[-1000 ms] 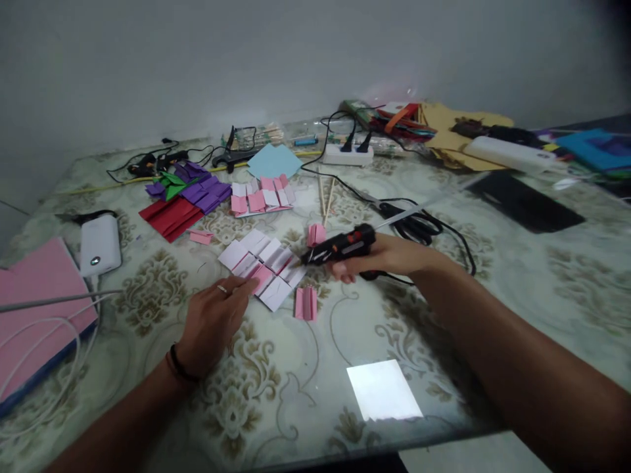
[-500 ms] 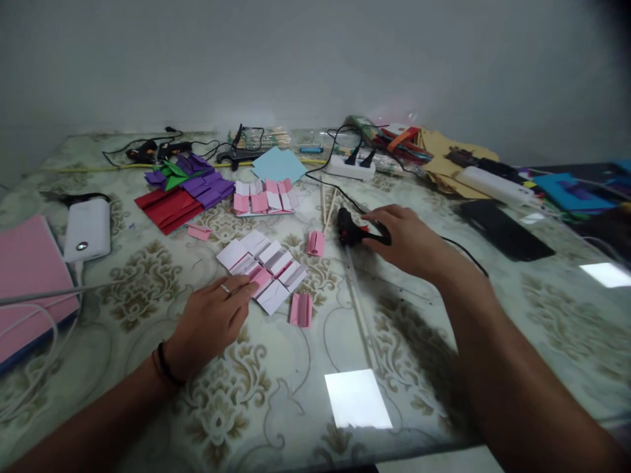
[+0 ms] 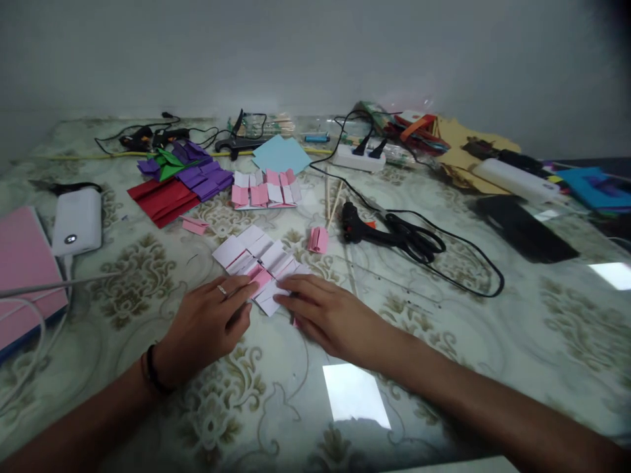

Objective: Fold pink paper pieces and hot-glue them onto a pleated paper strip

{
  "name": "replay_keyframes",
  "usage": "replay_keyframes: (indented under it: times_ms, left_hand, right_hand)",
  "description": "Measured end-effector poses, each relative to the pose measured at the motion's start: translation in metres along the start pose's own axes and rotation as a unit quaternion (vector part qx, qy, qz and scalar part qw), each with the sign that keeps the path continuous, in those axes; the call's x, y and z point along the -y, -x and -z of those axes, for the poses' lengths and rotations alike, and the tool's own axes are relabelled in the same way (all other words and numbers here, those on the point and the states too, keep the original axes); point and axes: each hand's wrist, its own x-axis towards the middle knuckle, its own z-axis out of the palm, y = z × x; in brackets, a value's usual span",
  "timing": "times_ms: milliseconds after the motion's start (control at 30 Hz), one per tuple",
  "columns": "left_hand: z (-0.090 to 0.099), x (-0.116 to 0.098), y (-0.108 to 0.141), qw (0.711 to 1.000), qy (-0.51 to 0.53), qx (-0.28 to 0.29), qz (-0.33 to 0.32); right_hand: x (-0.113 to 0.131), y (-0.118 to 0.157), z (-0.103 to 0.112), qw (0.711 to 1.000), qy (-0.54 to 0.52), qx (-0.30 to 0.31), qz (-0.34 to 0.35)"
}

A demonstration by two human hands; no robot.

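Observation:
A folded white-and-pink paper piece [image 3: 241,253] made of several flaps lies flat on the table. My left hand [image 3: 210,322] holds it down from the left, fingers close together and their tips on its pink middle. From the right, my right hand [image 3: 330,315] touches its edge with stretched fingers. Under those fingers a small pink folded paper [image 3: 296,322] is mostly hidden. Another small pink folded paper [image 3: 318,240] stands just beyond. To the right lies a black glue gun [image 3: 367,226], touched by neither hand, beside black-handled scissors [image 3: 419,240].
Behind are a pink-and-white folded paper [image 3: 266,190], light blue sheets [image 3: 280,156], and red [image 3: 162,200] and purple [image 3: 204,180] folded papers. A power strip [image 3: 359,159] feeds black cords. A power bank [image 3: 77,222] lies left, a dark phone [image 3: 526,228] right.
My right hand has let go of the glue gun, leaving it on the table, and moved left to the folded paper. My left hand stays on the paper.

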Motion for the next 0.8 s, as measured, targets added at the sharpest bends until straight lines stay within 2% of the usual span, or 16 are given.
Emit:
replay_keyframes:
  times_ms: [133,500,800]
  left_hand:
    - [0.0015,-0.0016,-0.0008,1.0,-0.008,0.029,0.0]
    - [0.005,-0.0046,-0.0015,0.998,-0.018,0.058,-0.004]
    - [-0.0002,-0.0011,0.0004,0.999,-0.019,0.047,-0.02]
  right_hand:
    - [0.0002,0.0014,-0.0011,1.0,-0.003,-0.007,0.0]
    - [0.0021,-0.0004,-0.0019,1.0,0.005,-0.024,0.0]
    - [0.003,-0.0008,-0.0027,1.0,-0.005,-0.026,-0.004]
